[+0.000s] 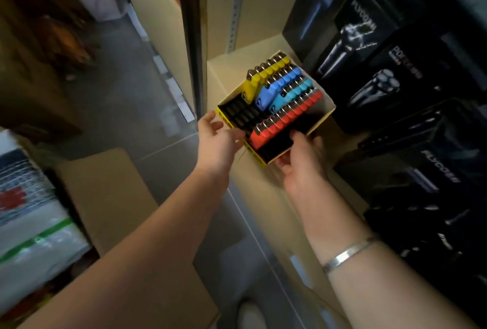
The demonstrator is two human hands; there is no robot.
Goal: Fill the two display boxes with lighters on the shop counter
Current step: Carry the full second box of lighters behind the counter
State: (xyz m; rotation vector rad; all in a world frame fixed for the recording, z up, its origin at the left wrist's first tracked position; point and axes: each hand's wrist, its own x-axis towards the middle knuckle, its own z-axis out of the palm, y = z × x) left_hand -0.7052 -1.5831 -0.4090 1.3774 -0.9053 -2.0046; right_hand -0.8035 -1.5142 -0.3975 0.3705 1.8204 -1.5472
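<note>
Right of centre in the frame, a part-filled display box (276,107) of lighters (284,86) was gripped at its near corner by the right hand (303,160), while the left hand (218,141), fingers relaxed, was laid against its yellow side. The box was seemingly being lifted off a shelf (263,189); a steady, level carry would be needed next.

Cream shelf (263,197): yellow display box (322,117) of lighters beside black shaver boxes (390,86).
</note>
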